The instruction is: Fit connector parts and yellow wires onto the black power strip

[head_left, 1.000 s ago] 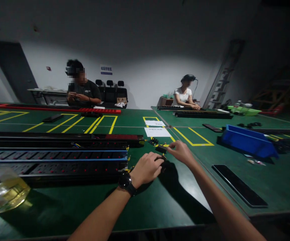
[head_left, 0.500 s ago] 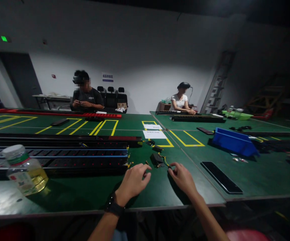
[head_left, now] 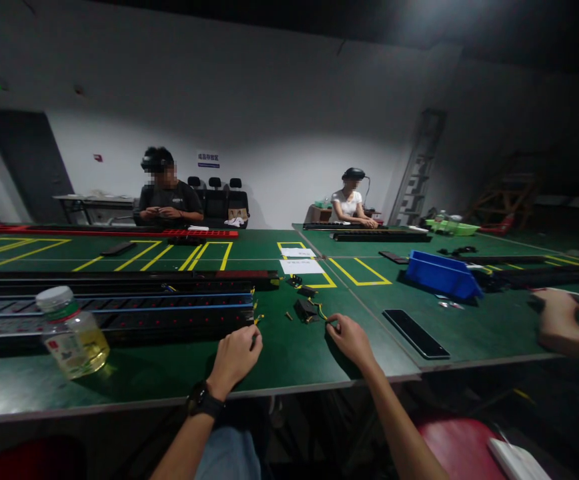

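Observation:
My left hand rests on the green table with its fingers curled, close to the end of the long black power strips; nothing shows in it. My right hand lies near the table's front edge with fingertips pinched on a thin yellow-and-black wire. That wire runs to a small black part just beyond both hands. A second small black part and tiny loose pieces lie a little farther back.
A bottle of yellow liquid stands front left. A flat black bar and a blue bin lie to the right. Another person's hand rests at the right edge. Two people sit at the far side.
Both hands drew back toward the table's front edge, away from the small black parts. The view pulled back and the bottle came into full sight. Another person's hand entered at right.

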The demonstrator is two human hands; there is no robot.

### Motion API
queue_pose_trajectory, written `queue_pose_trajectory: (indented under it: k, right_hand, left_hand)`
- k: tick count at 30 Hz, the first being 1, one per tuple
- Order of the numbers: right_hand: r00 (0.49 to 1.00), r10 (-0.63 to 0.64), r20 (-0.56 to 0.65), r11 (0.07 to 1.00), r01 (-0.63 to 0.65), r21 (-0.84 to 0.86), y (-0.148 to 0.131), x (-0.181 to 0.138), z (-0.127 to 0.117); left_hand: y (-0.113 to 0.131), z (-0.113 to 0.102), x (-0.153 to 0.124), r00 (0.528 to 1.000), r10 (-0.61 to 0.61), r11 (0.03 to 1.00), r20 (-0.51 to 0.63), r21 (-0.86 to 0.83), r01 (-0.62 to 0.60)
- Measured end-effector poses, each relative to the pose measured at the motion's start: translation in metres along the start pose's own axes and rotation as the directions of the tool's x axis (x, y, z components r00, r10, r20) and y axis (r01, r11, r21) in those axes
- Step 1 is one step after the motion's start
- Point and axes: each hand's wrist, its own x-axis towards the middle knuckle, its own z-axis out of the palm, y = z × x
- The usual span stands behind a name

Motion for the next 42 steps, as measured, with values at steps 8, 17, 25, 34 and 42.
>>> queue_pose_trajectory:
  k: [8,17,25,34,42]
  right_hand:
    - [0.999,-0.007,-0.043,1.0,0.007,-0.003,-0.013,0.001,-0.004]
    - [0.974,-0.178,0.142,0.943,0.21,-0.258,-0.134,0.03,0.008]
    - [0.971,-0.159,0.179,0.965,0.192,-0.181,-0.13,0.026,0.043]
    - [0.928,-0.343,0.144,0.68,0.14,0.719,-0.128,0.008,0.049]
    - [0.915,-0.398,0.065,0.731,0.274,0.625,-0.137,-0.019,0.039]
  left_hand:
    - [0.004,0.001,-0.003,0.998,0.045,0.994,0.038,0.099,-0.049]
    - [0.007,0.0,-0.004,0.997,-0.063,0.992,0.035,0.11,0.059]
    - [0.007,0.002,-0.005,0.997,-0.071,0.993,0.021,0.099,0.069]
    - [0.01,-0.002,-0.007,0.997,-0.079,0.997,0.008,0.017,0.079]
    - [0.009,-0.002,-0.006,1.0,-0.027,0.999,0.015,0.022,0.027]
